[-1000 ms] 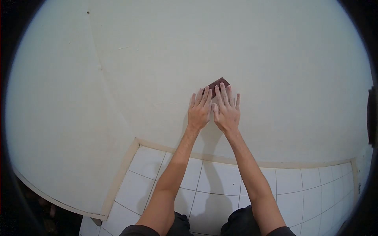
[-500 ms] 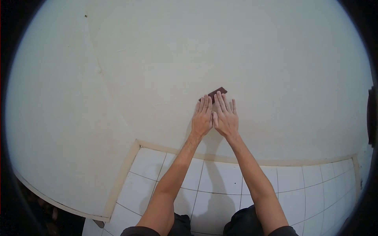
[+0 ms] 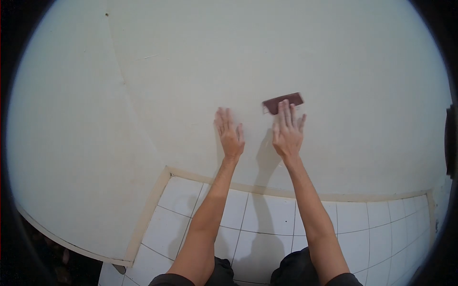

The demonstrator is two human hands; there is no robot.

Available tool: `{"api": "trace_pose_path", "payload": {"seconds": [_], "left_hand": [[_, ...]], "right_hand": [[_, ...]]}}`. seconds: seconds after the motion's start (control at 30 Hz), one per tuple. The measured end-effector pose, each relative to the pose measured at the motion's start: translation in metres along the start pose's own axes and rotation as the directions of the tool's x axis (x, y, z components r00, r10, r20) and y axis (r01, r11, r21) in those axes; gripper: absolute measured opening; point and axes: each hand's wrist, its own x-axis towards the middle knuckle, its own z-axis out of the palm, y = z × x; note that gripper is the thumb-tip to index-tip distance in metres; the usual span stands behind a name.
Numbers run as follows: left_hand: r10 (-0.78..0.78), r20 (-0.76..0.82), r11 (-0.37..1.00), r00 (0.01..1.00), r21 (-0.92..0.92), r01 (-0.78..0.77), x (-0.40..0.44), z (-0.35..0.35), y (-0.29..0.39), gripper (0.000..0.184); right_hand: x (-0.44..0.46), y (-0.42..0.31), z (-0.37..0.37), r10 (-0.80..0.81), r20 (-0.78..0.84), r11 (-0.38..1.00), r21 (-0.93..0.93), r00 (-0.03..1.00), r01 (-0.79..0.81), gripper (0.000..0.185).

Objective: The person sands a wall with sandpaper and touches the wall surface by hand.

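Observation:
A dark reddish-brown flat piece (image 3: 290, 99), like sandpaper, lies against the pale wall (image 3: 200, 62). The fingers of my right hand (image 3: 288, 133) press flat on its lower edge, stretched out, with the thumb a little apart. My left hand (image 3: 229, 133) is to the left of the piece, its fingers spread and slightly blurred, holding nothing. It is at the wall, and whether its palm touches the surface cannot be made out. What lies under my right palm is hidden.
A cream skirting strip (image 3: 343, 197) runs along the wall's foot, above white floor tiles (image 3: 267, 214). A wall corner juts out at the left, with dark space below it. A dark object (image 3: 450, 142) stands at the right edge. Thin scratches mark the wall.
Both hands were together on the brown piece. My left hand has come off it and moved left; my right hand has moved right and slightly up with the piece, which is now less tilted.

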Motion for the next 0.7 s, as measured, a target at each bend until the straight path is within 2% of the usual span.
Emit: {"api": "trace_pose_path", "payload": {"seconds": [0.07, 0.2, 0.33, 0.47, 0.57, 0.63, 0.7], "left_hand": [[-0.115, -0.003, 0.993, 0.993, 0.019, 0.115, -0.002, 0.000, -0.008, 0.071], [-0.115, 0.059, 0.993, 0.992, 0.022, 0.114, -0.005, 0.004, -0.021, 0.077], [-0.114, 0.037, 0.993, 0.993, 0.028, 0.113, -0.007, 0.011, -0.021, 0.077], [-0.180, 0.009, 0.979, 0.984, 0.098, 0.179, -0.015, 0.028, -0.022, 0.078], [-0.289, 0.017, 0.957, 0.957, 0.036, 0.288, -0.016, 0.031, -0.010, 0.078], [-0.280, 0.041, 0.960, 0.959, -0.016, 0.281, -0.017, 0.022, -0.009, 0.078], [-0.262, 0.048, 0.964, 0.964, -0.044, 0.264, -0.018, 0.022, -0.012, 0.079]], "right_hand": [[0.009, 0.006, -0.005, 0.065, -0.104, 0.998, 0.029, 0.992, -0.062, 0.068], [0.008, -0.016, -0.008, -0.041, -0.063, 0.999, 0.030, 0.997, 0.043, 0.066], [-0.040, -0.014, 0.020, -0.152, 0.136, 0.988, 0.055, 0.979, 0.146, 0.066], [-0.057, 0.027, 0.024, -0.136, 0.243, 0.987, -0.051, 0.961, 0.152, 0.067], [-0.035, 0.038, 0.019, -0.055, 0.065, 0.993, -0.103, 0.996, 0.061, 0.067], [-0.013, 0.031, 0.007, -0.002, -0.010, 0.990, -0.142, 1.000, 0.001, 0.067], [-0.001, 0.011, -0.001, -0.006, -0.021, 1.000, -0.002, 1.000, 0.006, 0.067]]}}
